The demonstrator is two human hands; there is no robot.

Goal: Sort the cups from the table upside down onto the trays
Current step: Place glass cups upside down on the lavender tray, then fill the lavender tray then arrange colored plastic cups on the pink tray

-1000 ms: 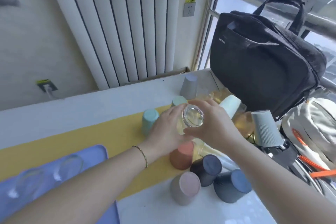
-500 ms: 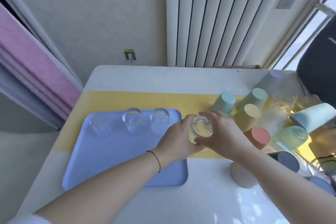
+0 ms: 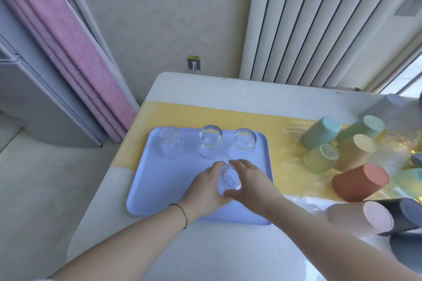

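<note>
**Fourth glass going onto the tray, most of the cups left to sort**

Head view: standing by, I see both hands meet over the blue tray (image 3: 159,194). The left hand (image 3: 205,191) and the right hand (image 3: 253,185) each curl their fingers round one clear cup (image 3: 229,177), gripping it between them with its base turned up and a little tilted. Whether its rim already touches the tray I cannot tell, as the hands hide it.

Just beyond the hands, along the far edge of the tray, three clear cups (image 3: 210,141) stand in a row, mouths down. Those I judge done.

Well off to the right of the right hand, the coloured cups (image 3: 359,182) lie crowded together on the table (image 3: 205,253), most of them tipped on their sides. One pale clear-bottomed cup (image 3: 320,158) lies among them. None of these is on a tray.

So I judge the work at an early stage: three placed, one in hand, and the whole coloured heap to come. Only one tray shows here, with bare room on it beside and near the hands.
</note>
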